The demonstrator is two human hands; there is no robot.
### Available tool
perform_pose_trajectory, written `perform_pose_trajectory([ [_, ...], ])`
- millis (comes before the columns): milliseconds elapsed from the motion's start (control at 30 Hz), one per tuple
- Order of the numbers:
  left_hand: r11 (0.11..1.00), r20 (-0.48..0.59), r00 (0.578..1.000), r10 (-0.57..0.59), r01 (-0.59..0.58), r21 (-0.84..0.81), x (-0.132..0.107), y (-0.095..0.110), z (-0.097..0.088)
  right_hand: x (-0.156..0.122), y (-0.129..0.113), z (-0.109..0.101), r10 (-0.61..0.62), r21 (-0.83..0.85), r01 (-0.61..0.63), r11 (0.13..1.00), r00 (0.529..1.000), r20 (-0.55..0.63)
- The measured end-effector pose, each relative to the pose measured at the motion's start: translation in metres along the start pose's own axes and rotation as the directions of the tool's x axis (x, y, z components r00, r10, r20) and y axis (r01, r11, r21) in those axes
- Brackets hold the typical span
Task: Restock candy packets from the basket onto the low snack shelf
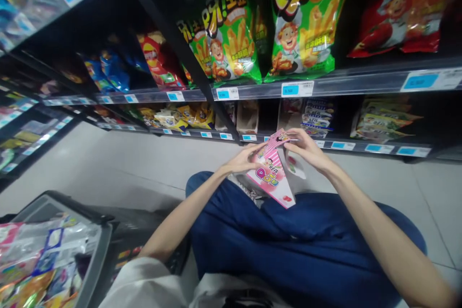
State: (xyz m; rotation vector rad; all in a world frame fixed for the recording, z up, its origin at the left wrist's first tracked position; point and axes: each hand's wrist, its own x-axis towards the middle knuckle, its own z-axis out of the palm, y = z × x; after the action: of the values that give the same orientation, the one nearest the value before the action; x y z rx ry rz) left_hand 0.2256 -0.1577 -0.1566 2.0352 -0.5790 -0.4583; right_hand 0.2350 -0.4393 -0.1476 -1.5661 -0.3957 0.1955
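A pink and white cardboard box (271, 176) with striped print and slanted side panels is held over my lap, in front of the lowest shelf. My left hand (241, 161) grips its left side, thumb on the printed panel. With fingers bent, my right hand (306, 148) pinches the box's upper right edge near a raised striped flap (277, 139). A pale panel with a small print shows below the right hand. The inside of the box is mostly hidden from me.
Green chip bags (306, 24) and red bags (402, 19) stand on the shelf above. Below are open cartons (248, 118), blue-white packets (317, 114) and yellow-green packets (378, 120). A grey basket (103, 250) full of snack packages stands on the floor to my left.
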Motion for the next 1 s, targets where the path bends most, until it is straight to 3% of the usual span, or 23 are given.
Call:
perform_pose_trajectory([
  [167,0.999,-0.107,0.994,0.018,-0.014,0.038,-0.011,-0.008,0.014,0.003,0.006,0.008,-0.055,-0.087,0.05,0.995,0.997,-0.052],
  [267,1.0,-0.104,0.994,0.02,-0.019,0.018,-0.01,-0.01,0.021,0.001,0.003,0.013,-0.159,-0.292,0.141,0.946,0.986,-0.039],
  [467,0.997,-0.081,0.994,0.07,-0.068,0.027,0.004,-0.004,0.028,-0.006,-0.01,0.017,-0.304,-0.604,0.331,0.725,0.941,0.151],
  [600,0.983,-0.13,0.99,0.055,-0.076,-0.165,0.01,-0.006,0.032,-0.009,-0.013,0.015,-0.265,-0.707,0.372,0.602,0.928,0.262],
  [667,0.97,-0.104,0.994,0.04,-0.064,-0.235,0.011,-0.007,0.032,-0.01,-0.013,0.014,-0.211,-0.749,0.374,0.547,0.928,0.309],
  [867,0.993,0.021,0.993,0.112,-0.111,-0.039,0.013,-0.004,0.028,-0.012,-0.023,0.006,-0.142,-0.841,0.459,0.286,0.889,0.436],
  [933,0.993,0.032,0.993,0.117,-0.116,-0.025,0.016,-0.004,0.027,-0.013,-0.031,-0.003,-0.186,-0.852,0.473,0.223,0.879,0.439],
  [1000,0.992,0.039,0.992,0.123,-0.122,-0.037,0.018,-0.006,0.027,-0.013,-0.038,-0.015,-0.324,-0.885,0.425,0.19,0.878,0.352],
])
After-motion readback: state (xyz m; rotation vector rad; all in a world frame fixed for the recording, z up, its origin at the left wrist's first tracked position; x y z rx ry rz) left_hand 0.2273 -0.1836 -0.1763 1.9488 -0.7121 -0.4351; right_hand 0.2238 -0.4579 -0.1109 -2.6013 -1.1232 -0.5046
